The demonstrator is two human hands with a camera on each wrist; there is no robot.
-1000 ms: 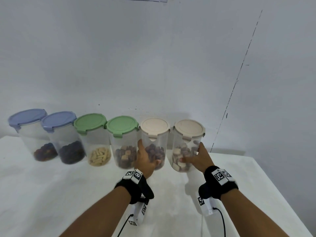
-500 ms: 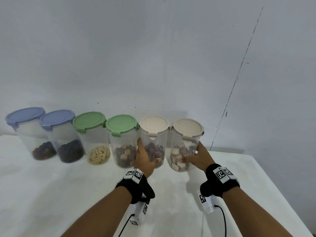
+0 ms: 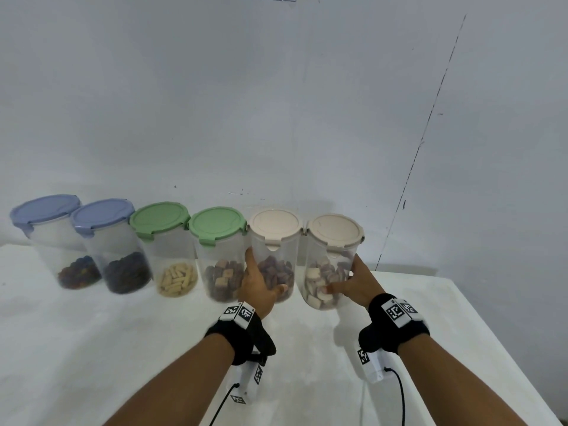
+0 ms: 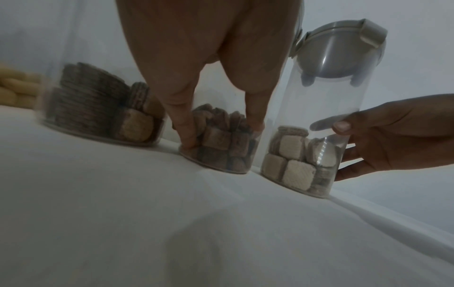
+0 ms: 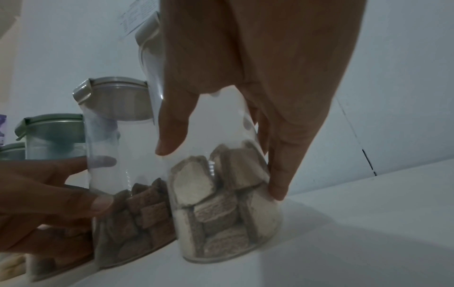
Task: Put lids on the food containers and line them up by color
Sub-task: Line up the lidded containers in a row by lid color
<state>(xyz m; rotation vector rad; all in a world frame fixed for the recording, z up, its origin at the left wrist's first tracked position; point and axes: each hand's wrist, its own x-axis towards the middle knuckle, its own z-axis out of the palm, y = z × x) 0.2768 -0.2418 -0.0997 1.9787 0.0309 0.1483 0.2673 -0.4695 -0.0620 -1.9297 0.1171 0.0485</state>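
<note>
Six lidded containers stand in one tight row along the back of the tabletop (image 3: 92, 348), close to the wall (image 3: 276, 103), lids touching or nearly so from the blue-lidded container (image 3: 46, 229) at the left end to the beige-lidded container (image 3: 335, 241) at the right; no fingers fit between them. The left hand (image 3: 256, 287) and right hand (image 3: 358, 282) block the fronts of the two beige ones. The near tabletop lies open, as does the strip right of the row.
</note>
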